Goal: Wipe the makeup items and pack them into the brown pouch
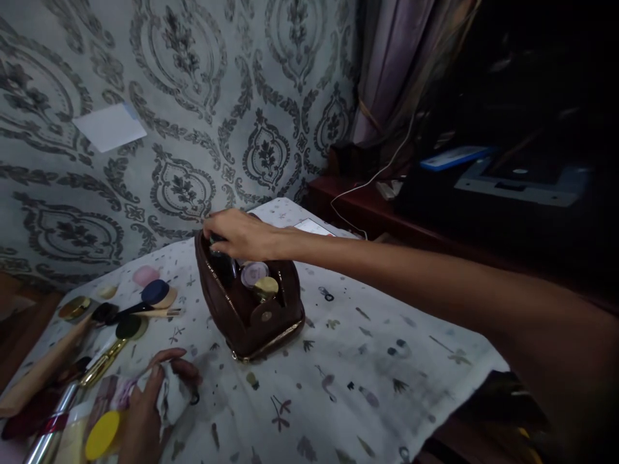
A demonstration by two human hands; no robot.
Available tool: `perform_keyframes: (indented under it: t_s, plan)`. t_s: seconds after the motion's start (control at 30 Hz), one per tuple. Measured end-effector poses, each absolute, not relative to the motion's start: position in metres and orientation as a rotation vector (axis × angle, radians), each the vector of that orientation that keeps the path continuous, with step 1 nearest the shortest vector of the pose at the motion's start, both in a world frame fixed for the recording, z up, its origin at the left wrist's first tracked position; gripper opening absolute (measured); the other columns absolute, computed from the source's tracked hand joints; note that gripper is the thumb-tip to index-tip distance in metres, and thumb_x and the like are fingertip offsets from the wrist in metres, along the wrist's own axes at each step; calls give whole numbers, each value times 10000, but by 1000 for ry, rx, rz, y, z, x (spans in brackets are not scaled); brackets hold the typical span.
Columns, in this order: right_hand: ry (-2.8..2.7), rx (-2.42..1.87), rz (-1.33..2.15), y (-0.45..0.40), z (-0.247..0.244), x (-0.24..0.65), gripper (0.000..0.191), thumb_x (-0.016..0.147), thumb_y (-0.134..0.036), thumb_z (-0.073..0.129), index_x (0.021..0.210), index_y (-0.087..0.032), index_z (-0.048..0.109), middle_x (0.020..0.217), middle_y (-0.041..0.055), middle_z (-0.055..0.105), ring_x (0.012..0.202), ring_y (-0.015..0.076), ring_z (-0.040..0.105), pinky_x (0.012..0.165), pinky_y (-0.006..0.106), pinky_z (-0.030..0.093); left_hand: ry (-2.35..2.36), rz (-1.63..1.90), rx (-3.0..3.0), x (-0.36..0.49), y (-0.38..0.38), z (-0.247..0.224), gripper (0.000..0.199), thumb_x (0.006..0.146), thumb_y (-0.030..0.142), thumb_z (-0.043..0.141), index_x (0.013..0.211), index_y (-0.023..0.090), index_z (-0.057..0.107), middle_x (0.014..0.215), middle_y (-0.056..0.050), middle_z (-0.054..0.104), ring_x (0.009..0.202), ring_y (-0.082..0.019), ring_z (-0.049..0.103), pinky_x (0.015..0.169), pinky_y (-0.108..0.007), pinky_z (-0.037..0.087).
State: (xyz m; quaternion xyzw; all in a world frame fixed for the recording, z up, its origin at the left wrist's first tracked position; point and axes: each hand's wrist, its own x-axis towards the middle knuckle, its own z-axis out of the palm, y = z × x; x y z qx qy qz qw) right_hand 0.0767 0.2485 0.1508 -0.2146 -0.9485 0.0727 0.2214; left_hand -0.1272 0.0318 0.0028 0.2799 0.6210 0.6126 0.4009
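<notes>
A brown zip bag point(213, 303) stands unzipped on the patterned tablecloth point(348, 361). My right hand point(242, 235) reaches into its far left side, fingers curled over a dark, shiny container point(223, 264) that is partly hidden. Also inside the bag are a round pale-lilac jar point(255, 274) and a gold-lidded jar point(265, 289). Down at the lower left, my left hand point(149, 403) has its fingers closed on a crumpled white cloth or tissue point(171, 399); which of these it is I cannot tell.
Left of the bag lie a pink sponge point(146, 276), a blue-lidded jar point(155, 292), a gold tube point(104, 362), a yellow cap point(103, 435) and several other cosmetics. A phone point(314, 227) rests behind my right forearm, near a white cable point(358, 187). A patterned wall borders the table.
</notes>
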Motion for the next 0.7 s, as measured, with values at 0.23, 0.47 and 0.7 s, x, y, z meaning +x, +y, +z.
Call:
perform_keyframes:
  t_s: [0.23,0.47,0.7]
  plan:
    - [-2770,-569,215,265,134,55,152,867,-77,564,1002,-110,626,1001,97,667,934,210,599,759,287,425,1563,1523,759,-133,29,0,474,688,608,744,915,202,655,653,-25,673,565,-198,609,502,-271,508]
    - [-2818,-630,224,271,133,50,180,840,-52,583,1002,-99,643,1062,124,697,980,228,629,803,286,452,1557,1526,744,-126,31,5,486,673,621,746,898,199,656,627,-22,662,544,-194,616,497,-263,492]
    - [-2775,-743,316,280,126,49,206,851,-110,622,1052,-89,663,1065,125,704,1004,219,636,797,262,441,1533,1499,758,-126,31,5,468,678,612,746,879,200,651,625,-17,658,537,-186,599,492,-254,470]
